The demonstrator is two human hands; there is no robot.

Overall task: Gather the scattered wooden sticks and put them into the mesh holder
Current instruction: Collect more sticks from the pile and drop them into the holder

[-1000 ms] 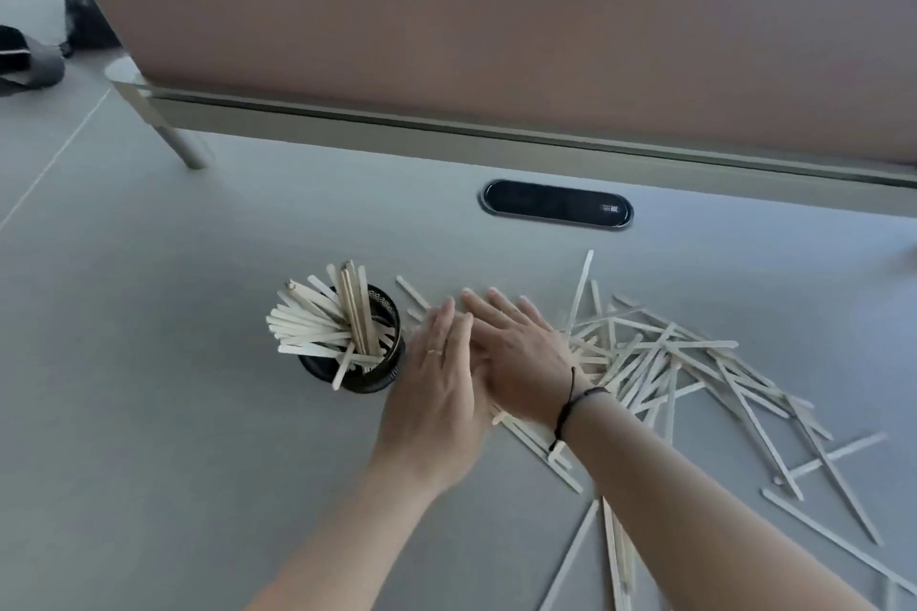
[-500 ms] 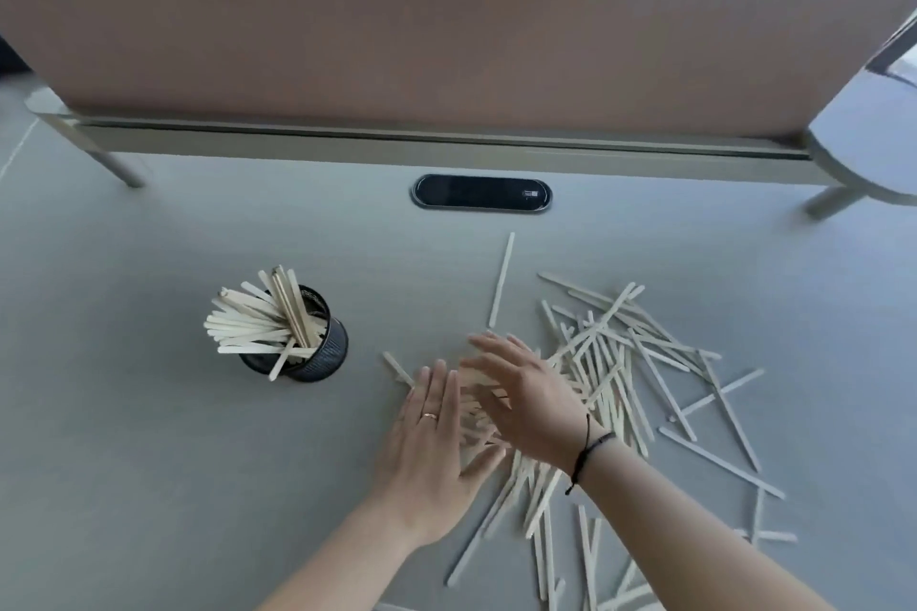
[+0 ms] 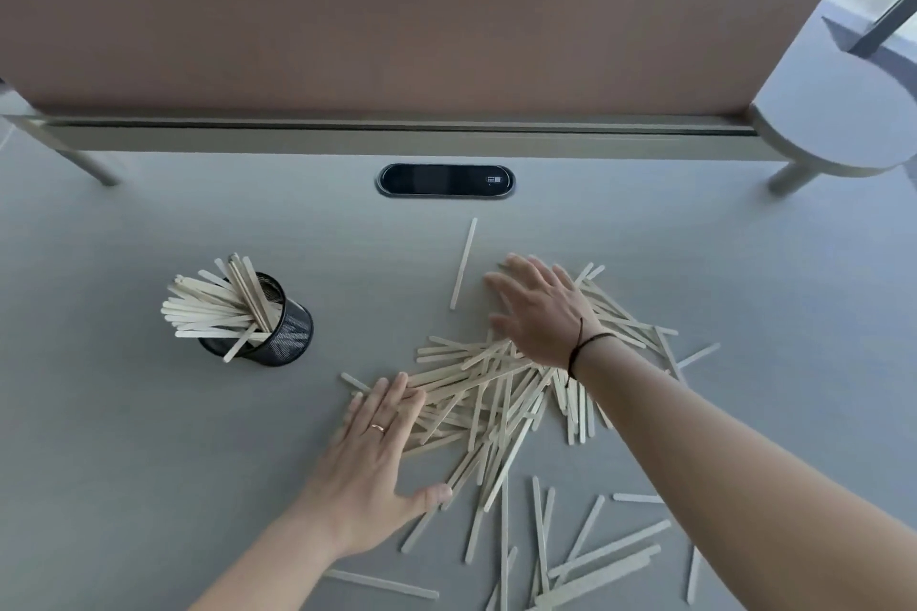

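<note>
Lying heaped on the grey surface [image 3: 124, 437], flat pale wooden sticks [image 3: 486, 392] sit between a left hand [image 3: 377, 456] and right hand [image 3: 541, 313], fingers spread flat, gripping nothing. Well left stands the black mesh holder [image 3: 278, 332], part filled, before a brown divider panel [image 3: 397, 15].

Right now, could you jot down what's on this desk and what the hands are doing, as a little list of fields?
holder: black mesh cup, upright, left side, already stuffed with sticks
pile: loose sticks heaped mid-desk, more scattered toward the near edge
stray stick: one lying apart, beyond the pile
left hand: open, flat on pile's left edge
right hand: open, spread over pile's far side
held: nothing
</note>
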